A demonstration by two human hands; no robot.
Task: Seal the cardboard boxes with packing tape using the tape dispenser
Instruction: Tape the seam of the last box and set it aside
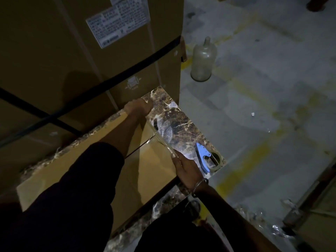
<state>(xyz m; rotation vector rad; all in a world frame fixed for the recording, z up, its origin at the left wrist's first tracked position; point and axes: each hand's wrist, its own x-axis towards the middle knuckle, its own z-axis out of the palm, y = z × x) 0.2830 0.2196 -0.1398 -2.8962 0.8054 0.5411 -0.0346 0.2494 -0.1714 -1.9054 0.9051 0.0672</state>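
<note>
Left hand (pixel 139 107) sits at the far corner of the cardboard box (pixel 149 171), about 11 o'clock from frame centre, fingers curled over the box edge and gripping it. Right hand (pixel 187 170) lies at roughly 5 o'clock, on the near right edge of the same box; I read the thumb and fingers as pinching the strip of clear packing tape (pixel 160 138) against the box side, though low light makes the exact finger contact hard to confirm. The tape runs taut along the box's right edge between the two hands. The box rests flat on a marble-patterned table (pixel 174 113), its top flaps closed with a visible seam. The tape dispenser (pixel 204 157), blue-handled with its roll, lies on the table just beside the right hand at 3 o'clock from it, not touched. A large strapped carton (pixel 72 57) with a white label (pixel 118 20) stands behind the table at 10 to 12 o'clock. A clear plastic bottle (pixel 203 60) stands on the floor at 1 o'clock. Both sleeves dark; a bangle (pixel 199 184) on the right wrist.
</note>
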